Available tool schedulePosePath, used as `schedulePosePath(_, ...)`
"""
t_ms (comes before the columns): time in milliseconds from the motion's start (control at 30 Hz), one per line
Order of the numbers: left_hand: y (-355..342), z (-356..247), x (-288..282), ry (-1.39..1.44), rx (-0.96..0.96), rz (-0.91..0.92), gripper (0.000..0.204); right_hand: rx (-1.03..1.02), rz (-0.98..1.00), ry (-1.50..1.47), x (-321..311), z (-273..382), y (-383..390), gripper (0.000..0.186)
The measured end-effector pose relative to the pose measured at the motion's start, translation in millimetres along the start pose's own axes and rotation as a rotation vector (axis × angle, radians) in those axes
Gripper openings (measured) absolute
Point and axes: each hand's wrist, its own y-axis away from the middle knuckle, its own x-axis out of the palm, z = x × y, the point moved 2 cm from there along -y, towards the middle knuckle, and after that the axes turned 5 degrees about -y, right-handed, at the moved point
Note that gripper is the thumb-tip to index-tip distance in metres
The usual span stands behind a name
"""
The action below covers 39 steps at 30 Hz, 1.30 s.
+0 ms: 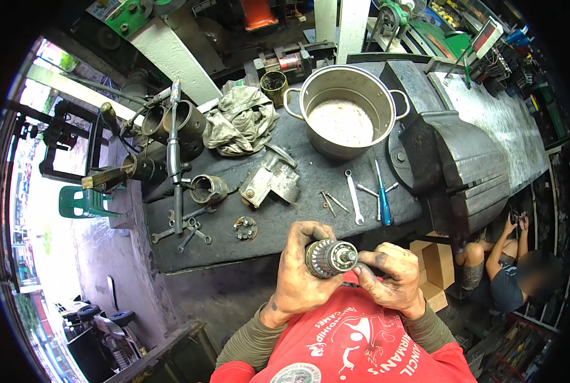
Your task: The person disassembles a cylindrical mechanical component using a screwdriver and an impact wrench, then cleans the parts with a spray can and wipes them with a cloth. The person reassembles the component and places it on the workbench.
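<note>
My left hand [304,274] is wrapped round a metal motor armature [326,256], its shaft end and bearing facing up at the camera. My right hand [390,277] has its fingers curled and its thumb and fingertips on the armature's end beside the bearing. Just beyond them on the dark bench [266,239] lie a combination wrench [354,198], a blue-handled screwdriver [383,204], loose bolts [333,200], a cast metal housing [269,182] and a small ring of parts [245,228].
A steel pot [339,140], rag [237,121], metal cylinders [186,124] and several wrenches [181,237] occupy the bench; a large vise [457,166] is at right. A person [508,274] crouches at lower right beside a cardboard box [432,271]. A green plastic chair [82,201] stands left.
</note>
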Motion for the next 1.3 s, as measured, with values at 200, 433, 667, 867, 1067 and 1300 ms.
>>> schedulePosePath(200, 0, 3, 0, 0.078, -0.055, -0.008, 0.065, 0.038, 0.016, 0.017, 0, -2, 1, 0.02)
schedulePosePath(433, 11, 30, -24, 0.064, -0.358, -0.002, 0.065, 0.121, -0.032, 0.001, -1, -9, 6, 0.016)
schedulePosePath(667, 59, 109, -75, 0.445, -0.743, -0.344, 0.035, 0.275, -0.084, 0.063, -9, -27, 22, 0.01)
schedulePosePath(867, 94, 126, -123, 0.901, -0.742, -0.575, 0.056, 0.431, -0.062, 0.048, -8, -40, 27, 0.011)
schedulePosePath(1067, 85, 105, -127, 1.13, -0.556, -0.452, 0.068, 0.377, 0.04, 0.05, 7, -38, 10, 0.009)
schedulePosePath(1300, 77, 103, -120, 1.078, -0.495, -0.384, 0.068, 0.328, 0.101, 0.064, 18, -33, -5, 0.008)
